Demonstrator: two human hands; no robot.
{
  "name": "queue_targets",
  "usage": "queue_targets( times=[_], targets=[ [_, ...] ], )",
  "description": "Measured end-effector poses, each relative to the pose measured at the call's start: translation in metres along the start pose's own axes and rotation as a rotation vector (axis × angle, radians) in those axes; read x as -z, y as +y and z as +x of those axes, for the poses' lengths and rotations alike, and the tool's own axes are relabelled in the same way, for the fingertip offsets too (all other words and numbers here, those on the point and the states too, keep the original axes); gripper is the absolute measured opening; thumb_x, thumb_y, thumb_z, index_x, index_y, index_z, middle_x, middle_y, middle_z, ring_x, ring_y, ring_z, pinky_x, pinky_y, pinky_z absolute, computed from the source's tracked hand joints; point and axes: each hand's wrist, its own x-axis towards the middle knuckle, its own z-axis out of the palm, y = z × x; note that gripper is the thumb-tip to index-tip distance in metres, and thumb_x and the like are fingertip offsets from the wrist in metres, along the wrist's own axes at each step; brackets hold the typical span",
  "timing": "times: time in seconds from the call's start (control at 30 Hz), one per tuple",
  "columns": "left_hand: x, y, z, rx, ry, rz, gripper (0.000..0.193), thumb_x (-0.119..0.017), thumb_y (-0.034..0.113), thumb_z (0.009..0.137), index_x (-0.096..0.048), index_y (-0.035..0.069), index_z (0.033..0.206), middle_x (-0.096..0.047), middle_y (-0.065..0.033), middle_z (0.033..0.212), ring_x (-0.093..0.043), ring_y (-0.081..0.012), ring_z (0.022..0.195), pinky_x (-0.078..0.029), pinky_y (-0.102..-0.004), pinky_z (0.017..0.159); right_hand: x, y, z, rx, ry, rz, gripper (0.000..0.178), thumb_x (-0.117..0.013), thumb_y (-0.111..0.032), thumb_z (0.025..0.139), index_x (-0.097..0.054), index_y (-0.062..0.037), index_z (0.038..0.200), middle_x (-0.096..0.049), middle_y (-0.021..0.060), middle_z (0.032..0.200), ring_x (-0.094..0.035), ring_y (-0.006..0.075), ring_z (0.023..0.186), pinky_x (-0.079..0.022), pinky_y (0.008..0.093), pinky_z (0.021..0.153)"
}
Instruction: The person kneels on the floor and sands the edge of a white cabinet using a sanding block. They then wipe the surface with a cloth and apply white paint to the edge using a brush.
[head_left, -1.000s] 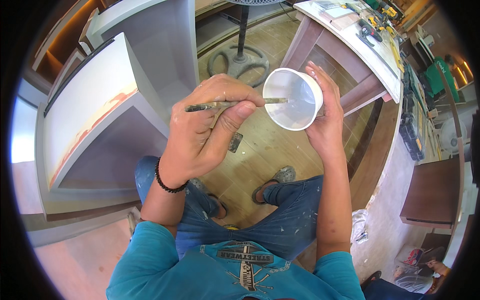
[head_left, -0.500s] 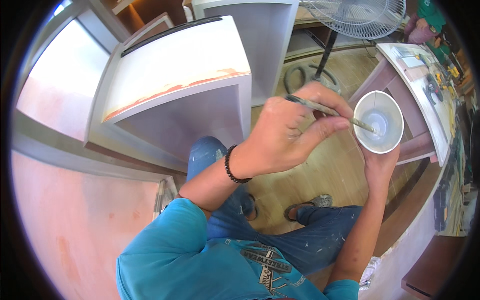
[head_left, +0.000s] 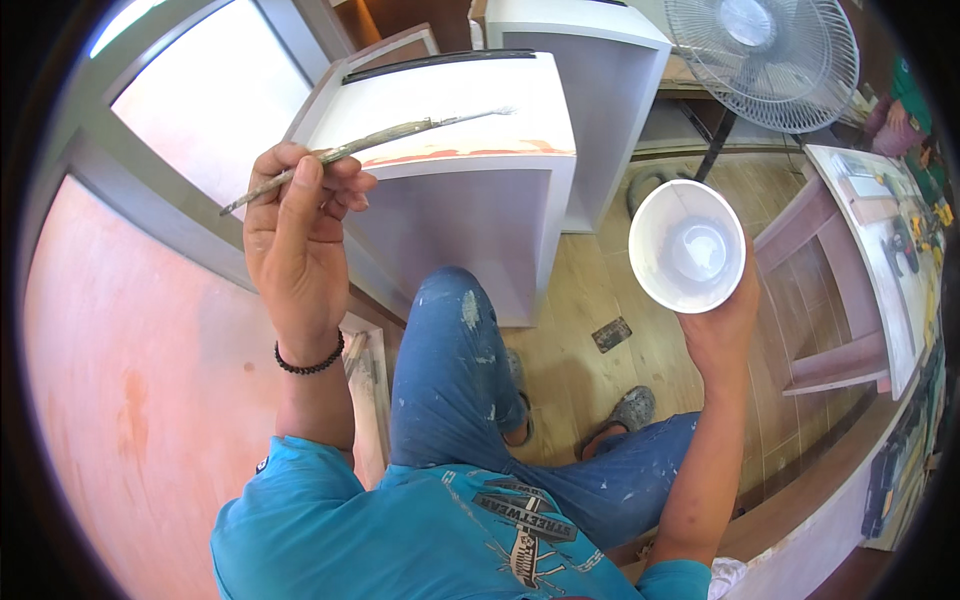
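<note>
Two hands at work: left hand (head_left: 300, 245) fingers pinch a thin paintbrush (head_left: 365, 148); right hand (head_left: 722, 325) cups a white plastic cup (head_left: 687, 246) holding pale liquid.

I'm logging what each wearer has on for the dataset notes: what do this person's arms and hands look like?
Both hands, the left hand and the right hand, are bare, with no gloves and no rings that I can make out. The forearms are bare too. A black beaded bracelet circles the left wrist. Short turquoise T-shirt sleeves end at the upper arms; the right wrist shows nothing worn.
</note>
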Motion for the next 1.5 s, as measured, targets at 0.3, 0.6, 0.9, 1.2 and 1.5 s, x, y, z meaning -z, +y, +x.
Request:
queue_targets(
  times=[0.3,0.6,0.9,1.2,1.5],
  targets=[
    [0.005,-0.008,0.013,0.116,0.014,0.170,0.026,-0.064,0.015,0.109,-0.064,-0.002,0.129,-0.076,-0.0148,0.107,-0.074,-0.0211,0.099,-0.055,-0.0295,0.086,-0.006,0.007,0.000,-0.025,-0.054,0.021,0.090,-0.092,-0.001,0.070,-0.056,-0.0086,0.151,-0.061,0.0128,0.152,-0.059,0.0301,0.139,-0.048,0.0435,0.116],
    [-0.022,-0.031,0.027,0.097,-0.048,0.197,0.021,-0.063,0.016,0.110,-0.063,-0.001,0.122,-0.077,-0.0145,0.101,-0.075,-0.0212,0.092,-0.054,-0.0304,0.077,0.004,-0.009,-0.005,0.050,-0.052,0.012,0.093,-0.094,-0.002,0.066,-0.057,-0.0096,0.150,-0.064,0.0116,0.149,-0.061,0.0312,0.136,-0.049,0.0427,0.114],
    [-0.031,-0.051,0.042,0.028,-0.103,0.239,0.023,-0.059,0.018,0.111,-0.062,-0.001,0.123,-0.076,-0.0153,0.098,-0.072,-0.0218,0.088,-0.052,-0.0318,0.081,0.010,0.001,-0.009,0.033,-0.044,0.029,0.091,-0.094,-0.004,0.065,-0.059,-0.0133,0.149,-0.067,0.0082,0.144,-0.064,0.0315,0.130,-0.052,0.0426,0.110],
    [-0.038,-0.050,0.042,0.098,-0.096,0.277,0.024,-0.060,0.021,0.112,-0.064,0.000,0.122,-0.076,-0.0153,0.100,-0.074,-0.0226,0.089,-0.055,-0.0319,0.081,0.013,0.003,-0.006,0.101,-0.031,0.021,0.091,-0.093,-0.003,0.062,-0.061,-0.0130,0.147,-0.068,0.0087,0.142,-0.066,0.0325,0.126,-0.053,0.0423,0.107],
    [-0.042,-0.054,0.044,0.187,-0.029,0.280,0.023,-0.062,0.023,0.110,-0.062,0.001,0.118,-0.075,-0.0158,0.096,-0.076,-0.0233,0.085,-0.057,-0.0307,0.077,0.017,0.002,-0.006,0.095,-0.041,-0.010,0.090,-0.095,-0.007,0.062,-0.062,-0.0128,0.146,-0.069,0.0098,0.141,-0.066,0.0328,0.124,-0.054,0.0428,0.105]
  ],
)
